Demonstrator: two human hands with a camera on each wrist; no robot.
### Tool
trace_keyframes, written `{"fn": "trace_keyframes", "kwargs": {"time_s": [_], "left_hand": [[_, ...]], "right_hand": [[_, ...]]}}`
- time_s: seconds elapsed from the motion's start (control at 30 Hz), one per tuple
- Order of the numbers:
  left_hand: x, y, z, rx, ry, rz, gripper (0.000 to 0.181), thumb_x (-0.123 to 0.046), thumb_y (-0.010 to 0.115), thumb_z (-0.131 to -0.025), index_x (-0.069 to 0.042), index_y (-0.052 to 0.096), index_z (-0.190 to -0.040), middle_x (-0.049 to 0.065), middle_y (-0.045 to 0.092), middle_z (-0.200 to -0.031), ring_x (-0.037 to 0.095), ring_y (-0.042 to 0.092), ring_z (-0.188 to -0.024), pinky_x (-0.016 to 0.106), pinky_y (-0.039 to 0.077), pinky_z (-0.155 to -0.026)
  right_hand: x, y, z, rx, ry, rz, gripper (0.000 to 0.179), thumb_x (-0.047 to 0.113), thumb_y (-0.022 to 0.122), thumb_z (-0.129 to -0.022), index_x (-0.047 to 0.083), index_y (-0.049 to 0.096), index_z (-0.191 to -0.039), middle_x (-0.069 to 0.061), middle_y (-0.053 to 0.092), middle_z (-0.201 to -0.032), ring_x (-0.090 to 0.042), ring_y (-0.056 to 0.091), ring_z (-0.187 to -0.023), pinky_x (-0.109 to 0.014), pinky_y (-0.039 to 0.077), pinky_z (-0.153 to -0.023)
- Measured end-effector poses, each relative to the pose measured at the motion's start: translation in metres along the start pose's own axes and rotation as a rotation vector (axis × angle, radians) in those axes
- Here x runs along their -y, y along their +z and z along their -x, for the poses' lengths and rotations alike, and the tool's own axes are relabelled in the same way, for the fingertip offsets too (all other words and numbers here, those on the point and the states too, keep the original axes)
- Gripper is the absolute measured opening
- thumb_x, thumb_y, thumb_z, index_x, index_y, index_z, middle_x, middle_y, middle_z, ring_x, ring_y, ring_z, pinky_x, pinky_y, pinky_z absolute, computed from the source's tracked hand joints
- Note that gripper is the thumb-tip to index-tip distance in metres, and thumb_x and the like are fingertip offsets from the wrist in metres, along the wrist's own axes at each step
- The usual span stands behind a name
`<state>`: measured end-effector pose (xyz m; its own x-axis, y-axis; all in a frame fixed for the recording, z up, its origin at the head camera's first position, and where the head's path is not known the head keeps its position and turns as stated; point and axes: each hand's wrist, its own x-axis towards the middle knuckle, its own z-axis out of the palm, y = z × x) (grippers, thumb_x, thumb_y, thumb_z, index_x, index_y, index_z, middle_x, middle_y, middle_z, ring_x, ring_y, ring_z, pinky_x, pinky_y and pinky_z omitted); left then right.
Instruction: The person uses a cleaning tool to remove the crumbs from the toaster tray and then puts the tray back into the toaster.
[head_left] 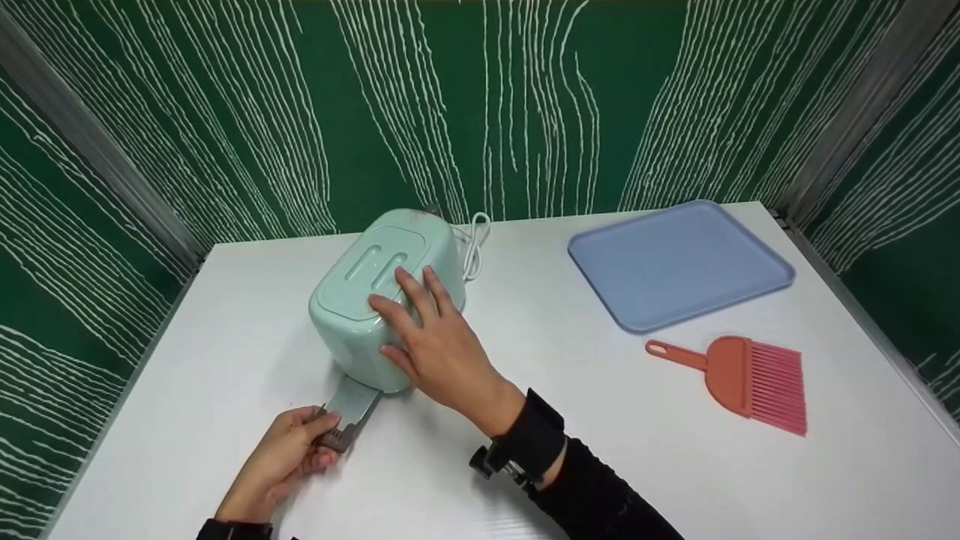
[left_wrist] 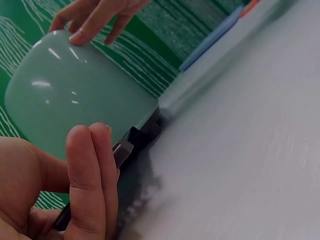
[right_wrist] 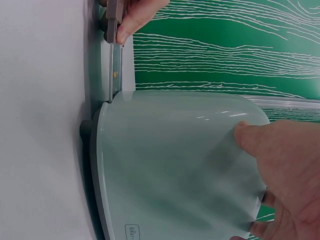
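Observation:
A mint-green toaster (head_left: 349,341) stands at the left of the white table, its top covered by a lid with two oblong grooves. From its near end, low down, a metal crumb tray (head_left: 354,397) sticks partway out. My left hand (head_left: 281,454) pinches the tray's grey-brown handle between thumb and fingers. In the right wrist view, a small yellow crumb (right_wrist: 115,75) lies on the tray (right_wrist: 118,60). My right hand (head_left: 450,356) rests on the toaster with spread fingers, fingertips on the top and thumb against the side.
Behind the toaster lies its white coiled cord (head_left: 474,251). A blue rectangular tray (head_left: 679,262) lies at the back right, with an orange dustpan (head_left: 727,375) and its pink-bristled brush (head_left: 778,386) in front of it. Green walls with white lines enclose the table.

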<state>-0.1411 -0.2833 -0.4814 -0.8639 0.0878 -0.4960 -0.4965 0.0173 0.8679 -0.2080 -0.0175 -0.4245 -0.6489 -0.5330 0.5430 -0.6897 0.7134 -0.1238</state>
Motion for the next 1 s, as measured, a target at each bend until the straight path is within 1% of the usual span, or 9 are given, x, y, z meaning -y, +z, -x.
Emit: {"fn": "trace_keyframes", "kwargs": {"time_s": [0.27,0.43,0.73,0.87,1.0], "left_hand": [[0.003,-0.002,0.003,0.023,0.007,0.001,0.017,-0.017,0.059,-0.111,-0.003,0.055,-0.102,0.000,0.069,-0.076,0.002,0.067,-0.055,0.014,0.057,-0.052],[0.006,-0.003,0.005,0.019,0.009,0.009,0.017,-0.017,0.060,-0.111,-0.004,0.055,-0.102,0.000,0.069,-0.076,0.002,0.067,-0.055,0.014,0.057,-0.052],[0.009,-0.006,0.010,0.015,0.007,0.008,0.018,-0.018,0.062,-0.110,-0.005,0.056,-0.100,0.000,0.070,-0.076,0.003,0.067,-0.056,0.014,0.057,-0.052],[0.010,-0.008,0.013,0.011,-0.001,0.007,0.018,-0.019,0.063,-0.110,-0.004,0.056,-0.102,0.000,0.069,-0.076,0.003,0.067,-0.056,0.015,0.057,-0.052],[0.012,-0.009,0.016,0.012,-0.005,0.000,0.018,-0.019,0.063,-0.110,-0.004,0.055,-0.105,0.000,0.069,-0.077,0.004,0.069,-0.056,0.015,0.058,-0.052]], "right_hand": [[0.000,0.000,0.000,0.001,-0.001,-0.008,0.055,0.040,0.063,-0.109,0.020,0.046,-0.157,-0.023,0.040,-0.167,-0.043,0.034,-0.161,-0.055,0.027,-0.137],[0.000,0.001,0.000,-0.003,0.000,-0.011,0.054,0.040,0.063,-0.109,0.019,0.046,-0.157,-0.023,0.040,-0.167,-0.044,0.035,-0.160,-0.055,0.028,-0.136],[0.000,0.000,0.000,0.003,0.003,-0.012,0.054,0.041,0.061,-0.110,0.020,0.046,-0.158,-0.024,0.038,-0.168,-0.045,0.033,-0.160,-0.055,0.027,-0.137],[0.000,0.000,0.000,-0.001,-0.002,-0.011,0.054,0.041,0.061,-0.110,0.020,0.046,-0.157,-0.024,0.039,-0.168,-0.042,0.033,-0.161,-0.055,0.025,-0.137],[-0.001,0.000,0.000,-0.001,0.001,-0.016,0.054,0.041,0.061,-0.110,0.020,0.046,-0.157,-0.024,0.038,-0.168,-0.045,0.033,-0.161,-0.055,0.026,-0.137]]}}
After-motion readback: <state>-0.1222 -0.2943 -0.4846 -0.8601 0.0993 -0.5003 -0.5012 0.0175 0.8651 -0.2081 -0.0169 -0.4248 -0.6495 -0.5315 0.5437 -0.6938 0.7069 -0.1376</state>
